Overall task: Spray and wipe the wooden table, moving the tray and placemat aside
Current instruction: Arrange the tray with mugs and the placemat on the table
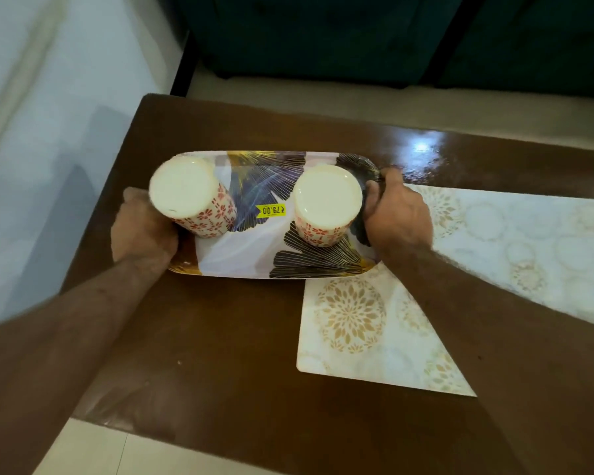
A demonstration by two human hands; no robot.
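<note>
A patterned rectangular tray sits over the left part of the dark wooden table. Two upside-down cups with red flower print stand on it, one at its left end and one at its right. A yellow price sticker lies between them. My left hand grips the tray's left end and my right hand grips its right end. A cream placemat with gold floral circles lies at the right, its near-left part under the tray's right corner.
A dark green sofa stands beyond the table's far edge. A pale wall runs along the left. Light floor tiles show below the table's near-left corner.
</note>
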